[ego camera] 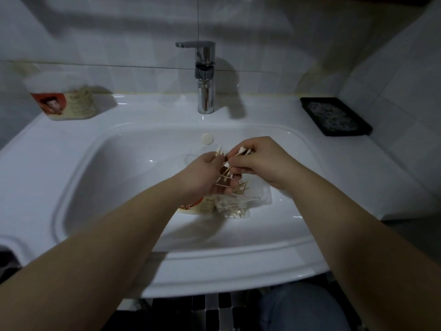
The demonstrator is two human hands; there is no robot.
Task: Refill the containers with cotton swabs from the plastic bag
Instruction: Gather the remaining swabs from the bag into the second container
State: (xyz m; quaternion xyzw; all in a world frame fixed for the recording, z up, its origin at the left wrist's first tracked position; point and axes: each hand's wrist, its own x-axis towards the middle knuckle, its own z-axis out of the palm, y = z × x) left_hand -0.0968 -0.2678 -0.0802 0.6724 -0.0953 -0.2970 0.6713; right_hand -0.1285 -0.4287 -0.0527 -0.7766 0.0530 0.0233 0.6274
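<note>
Both my hands meet over the middle of the white sink basin (100,177). My left hand (202,175) grips a bunch of wooden cotton swabs (225,173), their white tips sticking up near its fingers. My right hand (260,161) pinches a few of the same swabs at their upper ends. Under the hands a clear plastic bag (238,204) with more swabs lies in the basin, next to a container with an orange label (198,206), mostly hidden by my left wrist. A second clear container with an orange and cream label (64,101) stands at the sink's back left.
A chrome tap (205,75) rises at the back centre of the sink. A black soap dish (335,115) sits on the right rim. Tiled walls close in behind and to the right. Dark floor tiles and a knee in jeans (300,306) show below the front edge.
</note>
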